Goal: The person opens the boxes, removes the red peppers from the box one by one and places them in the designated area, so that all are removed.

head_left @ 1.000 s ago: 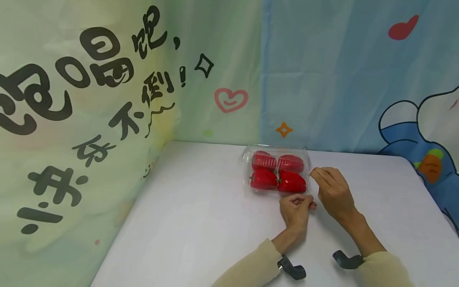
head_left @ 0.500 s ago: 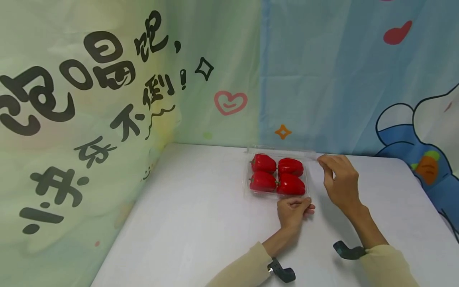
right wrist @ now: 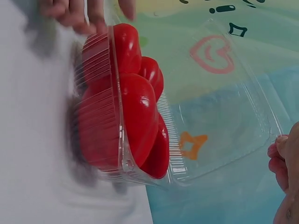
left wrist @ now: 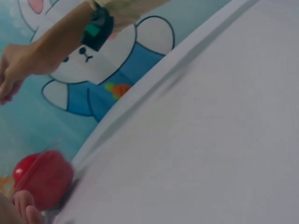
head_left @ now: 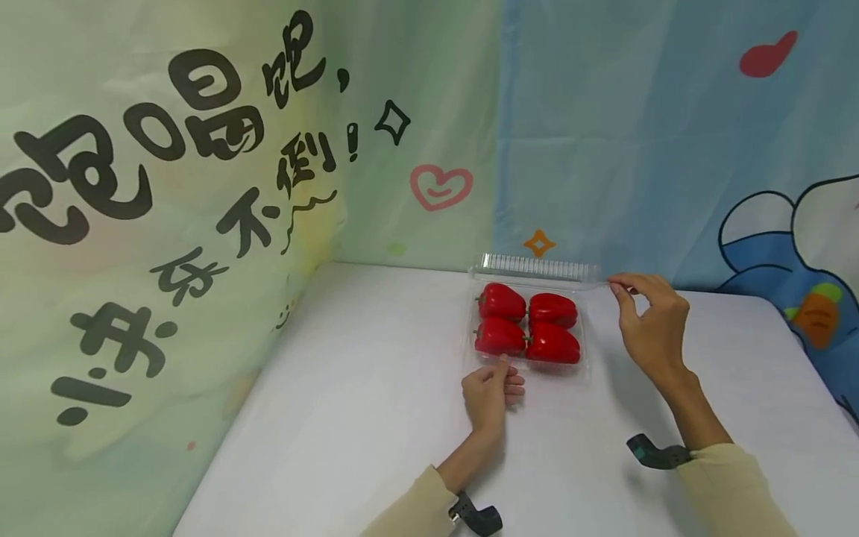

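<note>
Clear plastic clamshell box (right wrist: 122,135), sitting toward the back of the white table (head_left: 376,388), with four red bell peppers (head_left: 553,343) packed two by two inside. Its hinged lid (head_left: 537,267) is swung up at the back. Right hand (head_left: 654,321) is raised off the table, forearm angling in from the lower right, thumb and fingers pinching the lid's corner. Left hand (head_left: 488,395) sits lower, by the front wall, fingers loose and fairly straight, holding nothing; can't tell if they're actually touching the plastic.
</note>
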A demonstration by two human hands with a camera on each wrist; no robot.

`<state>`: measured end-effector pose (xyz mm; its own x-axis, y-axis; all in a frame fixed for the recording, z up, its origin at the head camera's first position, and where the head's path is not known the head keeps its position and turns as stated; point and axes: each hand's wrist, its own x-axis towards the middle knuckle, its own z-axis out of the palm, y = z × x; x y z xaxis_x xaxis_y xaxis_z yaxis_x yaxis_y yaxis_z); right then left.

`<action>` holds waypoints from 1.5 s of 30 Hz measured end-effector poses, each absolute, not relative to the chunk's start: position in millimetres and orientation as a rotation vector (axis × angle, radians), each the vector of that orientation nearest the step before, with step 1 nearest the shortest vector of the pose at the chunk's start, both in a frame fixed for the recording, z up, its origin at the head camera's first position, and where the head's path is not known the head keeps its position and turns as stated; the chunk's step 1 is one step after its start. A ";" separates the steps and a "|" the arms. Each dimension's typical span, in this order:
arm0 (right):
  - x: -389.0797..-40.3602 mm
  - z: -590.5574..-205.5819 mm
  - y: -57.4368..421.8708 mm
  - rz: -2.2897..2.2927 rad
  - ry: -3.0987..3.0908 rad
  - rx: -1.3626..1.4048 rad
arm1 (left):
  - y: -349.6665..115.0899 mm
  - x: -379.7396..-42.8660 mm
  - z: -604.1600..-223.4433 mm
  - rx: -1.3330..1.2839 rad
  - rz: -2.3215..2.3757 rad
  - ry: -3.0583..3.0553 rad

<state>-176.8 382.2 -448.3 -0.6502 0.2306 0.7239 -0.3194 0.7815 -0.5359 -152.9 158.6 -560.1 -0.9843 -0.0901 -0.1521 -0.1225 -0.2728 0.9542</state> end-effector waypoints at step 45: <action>-203.7 -420.2 372.8 1.039 -2.111 -0.074 | 39.5 -161.2 -552.5 -0.198 2.185 1.836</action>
